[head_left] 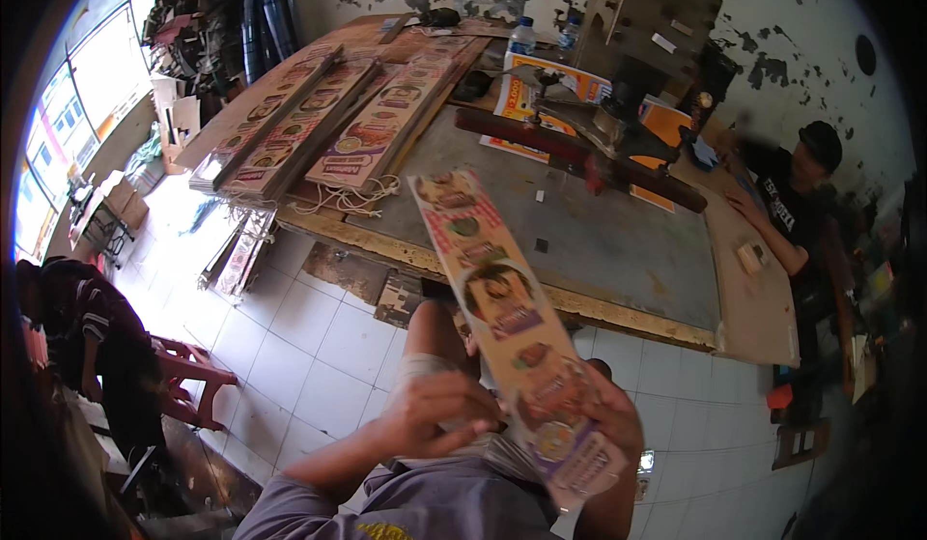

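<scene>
My right hand (pixel 615 414) grips the lower part of a long printed card strip (pixel 509 298) by its right edge. The strip shows food pictures on an orange and pink ground, and its glossy surface looks like plastic. It tilts up and to the left, its far end over the edge of the worktable (pixel 618 294). Just left of the strip, my left hand (pixel 446 412) hovers above my lap with its fingers loosely bent and apart from the thumb. Nothing shows in it.
Stacks of similar printed strips (pixel 377 120) lie at the table's far left, with white cords (pixel 352 195) beside them. A dark red bar on a metal press (pixel 579 154) crosses the table. One person (pixel 797 187) sits at right, another (pixel 92 337) bends near a red stool (pixel 193 381).
</scene>
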Tool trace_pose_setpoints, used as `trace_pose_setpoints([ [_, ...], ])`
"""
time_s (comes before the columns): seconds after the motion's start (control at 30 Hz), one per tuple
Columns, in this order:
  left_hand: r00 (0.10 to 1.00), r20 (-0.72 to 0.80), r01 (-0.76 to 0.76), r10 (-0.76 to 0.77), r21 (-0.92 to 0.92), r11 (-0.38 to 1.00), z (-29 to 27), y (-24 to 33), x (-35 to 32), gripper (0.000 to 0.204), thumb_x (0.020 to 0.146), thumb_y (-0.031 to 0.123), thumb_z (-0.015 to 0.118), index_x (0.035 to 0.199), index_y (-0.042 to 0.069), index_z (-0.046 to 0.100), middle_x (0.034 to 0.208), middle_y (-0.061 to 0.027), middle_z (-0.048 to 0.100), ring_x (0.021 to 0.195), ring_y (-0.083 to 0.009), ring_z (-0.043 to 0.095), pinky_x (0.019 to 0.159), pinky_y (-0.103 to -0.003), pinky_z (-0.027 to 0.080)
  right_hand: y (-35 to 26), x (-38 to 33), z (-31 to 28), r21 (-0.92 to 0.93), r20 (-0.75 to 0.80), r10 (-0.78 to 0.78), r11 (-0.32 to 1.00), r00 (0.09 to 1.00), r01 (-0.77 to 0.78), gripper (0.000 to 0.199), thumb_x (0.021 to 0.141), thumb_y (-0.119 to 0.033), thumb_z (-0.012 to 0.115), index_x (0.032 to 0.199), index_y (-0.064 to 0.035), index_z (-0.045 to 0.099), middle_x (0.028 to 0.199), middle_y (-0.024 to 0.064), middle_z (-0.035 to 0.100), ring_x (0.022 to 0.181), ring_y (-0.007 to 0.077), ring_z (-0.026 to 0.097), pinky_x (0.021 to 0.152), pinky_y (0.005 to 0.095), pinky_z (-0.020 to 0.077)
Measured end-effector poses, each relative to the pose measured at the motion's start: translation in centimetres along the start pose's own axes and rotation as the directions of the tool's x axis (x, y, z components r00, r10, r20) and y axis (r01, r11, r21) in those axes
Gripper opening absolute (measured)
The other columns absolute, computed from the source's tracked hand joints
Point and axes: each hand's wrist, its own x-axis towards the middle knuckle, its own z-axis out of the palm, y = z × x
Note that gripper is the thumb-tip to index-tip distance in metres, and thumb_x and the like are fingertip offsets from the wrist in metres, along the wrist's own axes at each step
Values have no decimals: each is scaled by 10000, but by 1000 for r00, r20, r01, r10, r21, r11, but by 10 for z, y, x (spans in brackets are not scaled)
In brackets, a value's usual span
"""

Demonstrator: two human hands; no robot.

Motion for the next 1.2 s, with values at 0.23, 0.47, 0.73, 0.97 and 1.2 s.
trace_pose_setpoints([
  [0.23, 974, -222, 27, 56, 356, 934, 1, -66, 27, 76, 877, 9, 801, 914, 41, 744, 955, -96, 775, 863, -263, 764, 753, -404, 598, -20, -135, -3, 132, -240, -248, 949, 939, 285, 957, 897, -45, 704, 1650, 178, 156, 1583, 365, 476, 1405, 459, 592, 1182, 528, 502],
  [0.47, 982, -188, 87, 21, 543, 835, -26, -137, 100, 141, 956, 188, 760, 1021, 64, 745, 1000, -101, 749, 949, -356, 722, 917, -477, 545, -1, -143, 12, 55, -395, -365, 906, 843, 419, 901, 932, 44, 601, 1696, 106, 126, 1584, 363, 480, 1408, 440, 592, 1167, 509, 508],
  [0.73, 996, -84, 75, -27, 643, 763, -14, -195, 140, 448, 1041, 391, 660, 1372, 90, 675, 1458, -158, 634, 1381, -373, 571, 1195, -516, 400, 28, -84, 6, -171, -258, -400, 915, 879, 366, 828, 1047, 63, 516, 1738, 18, 62, 1674, 205, 448, 1442, 245, 547, 1177, 371, 453],
  [0.97, 995, 61, 26, -84, 635, 772, -21, -184, 133, 662, 991, 486, 700, 1502, 75, 605, 1574, -180, 564, 1492, -370, 486, 1269, -519, 327, 33, -32, 34, -214, -190, -404, 907, 895, 364, 809, 1089, 45, 512, 1744, -2, 40, 1677, 182, 434, 1457, 220, 511, 1207, 359, 412],
  [1.2, 985, 115, 20, -130, 667, 745, -17, -181, 135, 691, 976, 512, 703, 1505, 77, 611, 1594, -163, 568, 1509, -363, 482, 1272, -522, 327, 39, -29, 42, -296, -187, -449, 874, 874, 386, 834, 1076, 56, 528, 1744, -1, 33, 1733, 185, 345, 1563, 246, 391, 1273, 379, 320],
])
